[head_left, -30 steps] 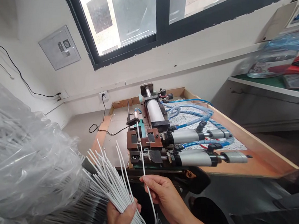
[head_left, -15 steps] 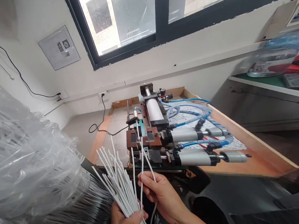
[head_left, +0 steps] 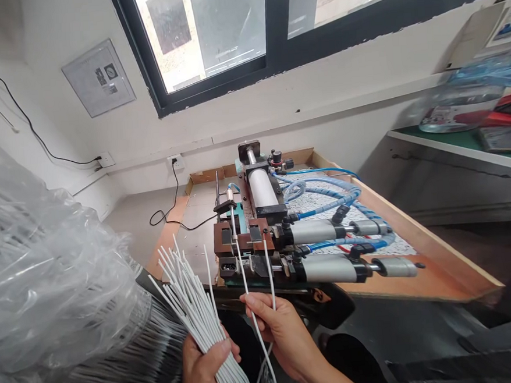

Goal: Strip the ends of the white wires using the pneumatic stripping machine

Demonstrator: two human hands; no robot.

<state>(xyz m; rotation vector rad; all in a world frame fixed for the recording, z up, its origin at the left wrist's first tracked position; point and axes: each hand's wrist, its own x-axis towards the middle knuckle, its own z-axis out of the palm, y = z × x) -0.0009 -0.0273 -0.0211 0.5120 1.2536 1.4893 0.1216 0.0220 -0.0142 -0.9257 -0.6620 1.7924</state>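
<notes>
My left hand (head_left: 210,367) is wrapped round a thick bundle of white cables (head_left: 198,312), their cut ends fanning upward. Just right of it, my right hand (head_left: 276,330) pinches a single white cable (head_left: 254,308) between thumb and fingertips. That cable's upper end reaches the gap between the jaws of a pneumatic machine (head_left: 241,236); whether it touches them I cannot tell. A second white cable (head_left: 269,266) rises from the right hand's curled fingers, its tip in front of the machine's right jaw block.
Plastic-wrapped cable bundles (head_left: 81,273) fill the left side. The machine stands in a wood-edged tray (head_left: 435,260) with blue air hoses (head_left: 334,194) and white scraps. At right is a green shelf (head_left: 453,142) holding a large bottle (head_left: 446,105). A black power cord (head_left: 183,223) crosses the bench.
The pinched cable has come away from the bundle, and its tip now lies at the machine's jaws. The second cable has swung right. My left hand with the bundle has moved slightly left and down.
</notes>
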